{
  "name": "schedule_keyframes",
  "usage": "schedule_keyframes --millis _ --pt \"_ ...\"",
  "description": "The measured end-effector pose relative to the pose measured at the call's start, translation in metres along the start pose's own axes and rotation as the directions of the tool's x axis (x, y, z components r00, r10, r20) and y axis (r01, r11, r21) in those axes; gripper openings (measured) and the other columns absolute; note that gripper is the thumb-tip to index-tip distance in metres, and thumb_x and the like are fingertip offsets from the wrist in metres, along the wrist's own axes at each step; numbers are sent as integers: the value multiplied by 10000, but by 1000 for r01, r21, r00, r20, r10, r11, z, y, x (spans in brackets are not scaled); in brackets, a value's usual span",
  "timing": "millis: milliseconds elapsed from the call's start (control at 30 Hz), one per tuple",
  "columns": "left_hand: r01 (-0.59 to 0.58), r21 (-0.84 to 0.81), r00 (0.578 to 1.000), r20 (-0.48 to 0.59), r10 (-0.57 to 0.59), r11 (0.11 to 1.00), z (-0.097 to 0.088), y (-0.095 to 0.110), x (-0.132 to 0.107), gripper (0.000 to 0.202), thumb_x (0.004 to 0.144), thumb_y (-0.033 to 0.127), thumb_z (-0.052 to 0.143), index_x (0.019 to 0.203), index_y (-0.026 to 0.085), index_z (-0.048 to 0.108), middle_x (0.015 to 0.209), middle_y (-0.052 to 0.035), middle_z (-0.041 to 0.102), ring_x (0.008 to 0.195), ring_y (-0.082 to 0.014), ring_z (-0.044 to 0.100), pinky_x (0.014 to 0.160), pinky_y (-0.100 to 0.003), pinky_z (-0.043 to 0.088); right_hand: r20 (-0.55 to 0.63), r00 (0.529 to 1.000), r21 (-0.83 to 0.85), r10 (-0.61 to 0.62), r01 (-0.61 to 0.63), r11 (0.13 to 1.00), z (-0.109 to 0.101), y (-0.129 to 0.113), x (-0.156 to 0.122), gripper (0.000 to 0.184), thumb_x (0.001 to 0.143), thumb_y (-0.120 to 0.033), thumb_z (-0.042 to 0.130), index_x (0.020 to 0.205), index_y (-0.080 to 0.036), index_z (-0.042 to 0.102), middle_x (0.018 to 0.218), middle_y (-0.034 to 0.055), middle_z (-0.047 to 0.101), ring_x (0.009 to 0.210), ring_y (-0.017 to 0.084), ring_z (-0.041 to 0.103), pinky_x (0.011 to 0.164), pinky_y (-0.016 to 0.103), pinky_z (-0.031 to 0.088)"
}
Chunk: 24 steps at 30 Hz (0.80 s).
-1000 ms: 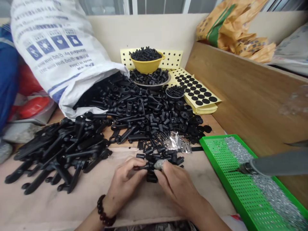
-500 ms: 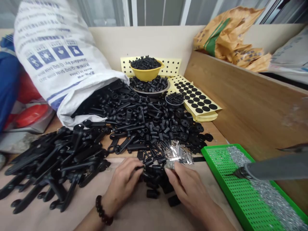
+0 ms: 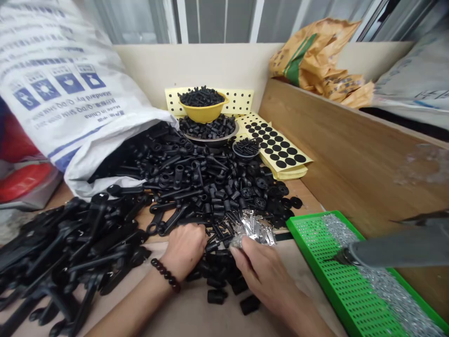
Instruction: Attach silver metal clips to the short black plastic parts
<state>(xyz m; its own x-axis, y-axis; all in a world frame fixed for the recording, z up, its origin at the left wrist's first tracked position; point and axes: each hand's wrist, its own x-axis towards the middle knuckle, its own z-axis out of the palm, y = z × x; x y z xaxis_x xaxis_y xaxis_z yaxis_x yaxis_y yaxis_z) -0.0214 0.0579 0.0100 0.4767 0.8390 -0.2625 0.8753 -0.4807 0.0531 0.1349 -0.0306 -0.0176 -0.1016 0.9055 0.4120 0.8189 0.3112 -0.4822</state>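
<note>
My left hand (image 3: 187, 245), a dark beaded bracelet at its wrist, is closed with knuckles up at the near edge of the black parts pile. Its fingertips are hidden, so what they hold does not show. My right hand (image 3: 263, 267) is closed in a pinch beside the small metal clips (image 3: 254, 227). A greyish wrapped bit (image 3: 237, 241) shows at its fingertips; whether it covers a finger or is held I cannot tell. Between and below the hands lie several short black cylinders (image 3: 216, 296).
Long black handles (image 3: 105, 248) are heaped at left, before a white sack (image 3: 115, 121) spilling black arms. A yellow bowl (image 3: 203, 112) stands at the back near dotted sticker sheets (image 3: 280, 150). At right, a powered screwdriver (image 3: 393, 248) hangs over a green tray (image 3: 315, 262) of screws.
My left hand has moved forward and turned, so its fingers now hide behind the knuckles. My right hand keeps its pinch near the clips. The view has shifted slightly right.
</note>
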Motion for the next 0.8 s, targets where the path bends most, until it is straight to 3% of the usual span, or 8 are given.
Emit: schedule_keyframes --millis 200,433,633,733,800 --pt "38 39 999 10 -38 999 1 1 4 262 855 187 381 795 145 632 769 -148 682 757 -290 660 615 -340 448 -7 1000 28 9 -8 1000 4 2 2 254 921 -219 328 667 -223 317 547 -49 442 468 118 421 494 244 254" --pt "-8 -50 1000 -11 7 999 5 3 1 214 864 162 385 812 156 592 819 -115 647 776 -244 638 657 -317 428 -7 1000 53 14 -14 998 4 2 6 256 912 -223 338 658 -224 308 531 -56 415 450 114 402 484 239 250" --pt "-16 -260 995 -95 -9 966 6 -4 2 194 763 62 423 752 163 588 761 -84 616 735 -232 609 657 -326 421 10 1000 57 27 -27 998 4 3 6 261 910 -217 333 649 -222 317 543 -49 433 462 112 418 485 231 253" --pt "-38 -433 991 -135 -23 901 5 -9 3 183 738 89 445 777 172 603 717 -45 620 709 -198 599 648 -288 433 9 1000 35 20 -20 999 3 4 7 271 920 -235 324 649 -222 321 544 -46 440 461 116 421 483 239 248" --pt "-42 -547 990 -134 -38 836 2 -7 4 214 766 154 422 874 169 606 664 -17 617 605 -157 584 560 -243 438 0 1000 -2 -11 11 1000 4 3 8 275 929 -258 313 658 -222 336 552 -40 450 468 122 429 482 245 245"
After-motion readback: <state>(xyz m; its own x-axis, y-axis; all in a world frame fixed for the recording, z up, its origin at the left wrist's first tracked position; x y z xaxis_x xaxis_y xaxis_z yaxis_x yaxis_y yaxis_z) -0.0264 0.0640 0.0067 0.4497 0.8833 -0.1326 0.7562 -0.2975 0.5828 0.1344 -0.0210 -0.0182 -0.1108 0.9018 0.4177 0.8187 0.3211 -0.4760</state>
